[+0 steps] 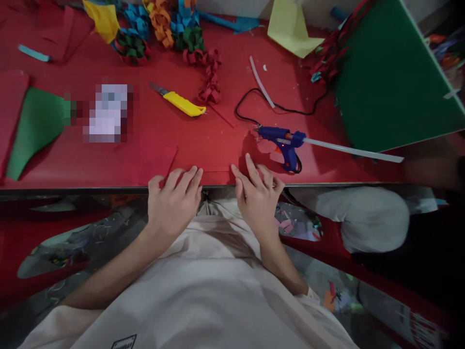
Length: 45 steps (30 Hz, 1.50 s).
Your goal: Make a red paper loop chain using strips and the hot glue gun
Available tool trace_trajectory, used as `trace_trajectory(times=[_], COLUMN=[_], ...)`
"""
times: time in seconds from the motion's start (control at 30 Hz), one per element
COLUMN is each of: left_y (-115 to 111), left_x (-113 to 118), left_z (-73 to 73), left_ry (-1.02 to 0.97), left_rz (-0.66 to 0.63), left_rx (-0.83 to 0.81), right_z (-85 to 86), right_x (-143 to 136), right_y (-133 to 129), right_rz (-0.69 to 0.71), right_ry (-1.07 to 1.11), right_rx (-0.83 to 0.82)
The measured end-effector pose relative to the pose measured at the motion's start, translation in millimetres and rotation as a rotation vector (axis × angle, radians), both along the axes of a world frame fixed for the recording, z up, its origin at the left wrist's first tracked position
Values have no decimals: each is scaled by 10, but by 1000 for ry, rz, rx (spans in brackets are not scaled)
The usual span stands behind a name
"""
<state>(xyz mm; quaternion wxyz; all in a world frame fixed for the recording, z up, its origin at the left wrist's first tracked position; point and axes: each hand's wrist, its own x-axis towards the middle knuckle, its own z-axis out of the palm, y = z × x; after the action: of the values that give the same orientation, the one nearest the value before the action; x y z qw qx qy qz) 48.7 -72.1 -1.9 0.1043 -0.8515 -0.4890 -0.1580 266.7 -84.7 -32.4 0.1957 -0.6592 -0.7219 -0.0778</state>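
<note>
At the front edge of the red table, my left hand [174, 198] lies with its fingers bent and slightly apart, the tips on red paper [214, 170]. My right hand [259, 194] rests at the right end of this paper, its fingers spread. Neither hand is wrapped round anything. The paper is hard to tell from the red tabletop. Just right of my right hand lies a blue glue gun [286, 140] with a white glue stick in its back. A yellow cutter [183, 103] with its blade out lies beyond my hands.
Curled paper chains [160, 22] line the back. Green paper [38, 126] and a pixelated object [109, 114] lie left. A green board [388, 77] stands right, near a loose glue stick [261, 81] and black cord. Another person's knee [376, 218] is at the right.
</note>
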Motion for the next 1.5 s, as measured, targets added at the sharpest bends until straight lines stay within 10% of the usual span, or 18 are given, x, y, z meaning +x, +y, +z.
trace_trajectory(times=[0.13, 0.27, 0.37, 0.5, 1.23, 1.5], left_y=[17, 32, 23, -33, -56, 468], left_x=[-21, -21, -32, -102, -102, -115], left_z=[-8, -39, -61, -71, -68, 68], left_ry=[38, 21, -26, -63, -91, -17], left_rz=[-20, -30, -23, -40, -21, -92], left_rx=[60, 28, -23, -53, -34, -24], right_z=[5, 281, 473, 420, 249, 537], right_x=[46, -127, -416, -770, -913, -90], right_y=[-48, 7, 291, 822, 1019, 791], right_rz=[-40, 75, 263, 210, 272, 479], right_ry=[105, 774, 1286, 1426, 1281, 183], right_rx=[79, 158, -45, -303, -345, -201])
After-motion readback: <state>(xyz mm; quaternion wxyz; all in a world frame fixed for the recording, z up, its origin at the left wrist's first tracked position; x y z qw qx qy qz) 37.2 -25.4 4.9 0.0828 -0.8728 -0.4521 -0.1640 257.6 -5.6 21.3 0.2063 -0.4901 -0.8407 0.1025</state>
